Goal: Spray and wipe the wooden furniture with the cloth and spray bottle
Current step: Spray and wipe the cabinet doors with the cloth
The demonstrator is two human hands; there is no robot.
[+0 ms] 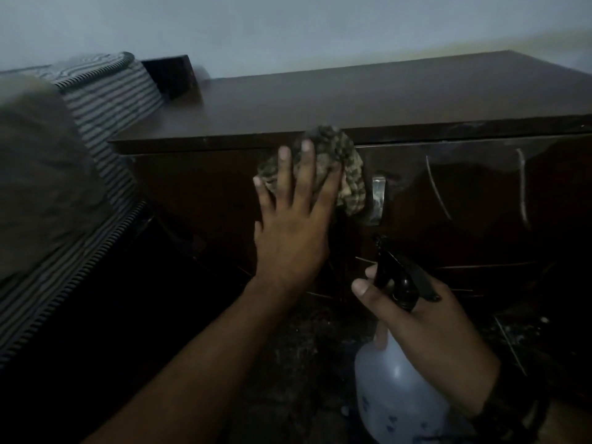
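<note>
While the left hand lies flat with fingers spread and straight, pressing the cloth against the cabinet front just under the top's front edge, the right hand hangs lower and to the right, fingers curled round the neck of the bottle. So the cloth isn't pinched at all, just pushed on by an open palm, bunched up and sticking out past the fingertips on the upper right. Right beside it on the right is a metal handle, nearly touching the cloth's edge. The bottle stands roughly upright, long axis running up and down with a slight lean, pale body at the bottom, black trigger head on top, nozzle pointing up-left toward the cabinet front, about at the patch below the cloth. Can't tell if a finger is actually on the trigger, it's too dark there. My guess is this is mid-wipe on the door face; the left hand is clearly the nearer one for that, and the unwiped stretch runs off right past the handle, so the cloth would have to go around or over it. A striped mattress sits against the cabinet's left end.
</note>
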